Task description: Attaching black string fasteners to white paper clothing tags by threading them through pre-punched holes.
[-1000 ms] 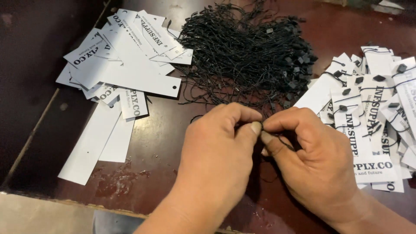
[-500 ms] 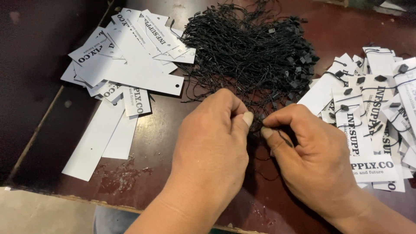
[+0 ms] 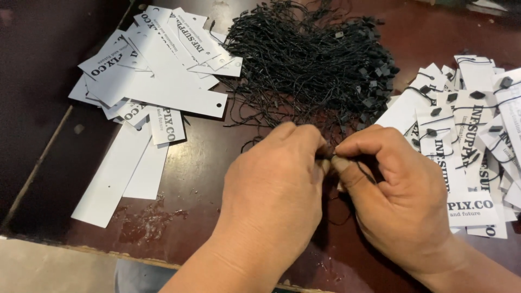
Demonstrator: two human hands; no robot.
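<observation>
My left hand (image 3: 274, 190) and my right hand (image 3: 396, 192) meet fingertip to fingertip over the dark red table (image 3: 211, 163). Together they pinch a thin black string (image 3: 364, 171) with a small black fastener between thumbs and forefingers. Just beyond the fingers lies a big tangled heap of black strings (image 3: 309, 59). A loose pile of white paper tags (image 3: 157, 70), none with a string, lies at the left. At the right a pile of white tags with black strings fitted (image 3: 467, 130) lies beside my right hand.
The table's wooden front edge (image 3: 81, 247) runs below the left pile, with a pale floor under it. A scuffed, glossy patch marks the tabletop near my left wrist.
Both hands have stayed at the near edge of the string heap. The fingertips have drawn closer together on the string, and my left hand has shifted slightly right.
</observation>
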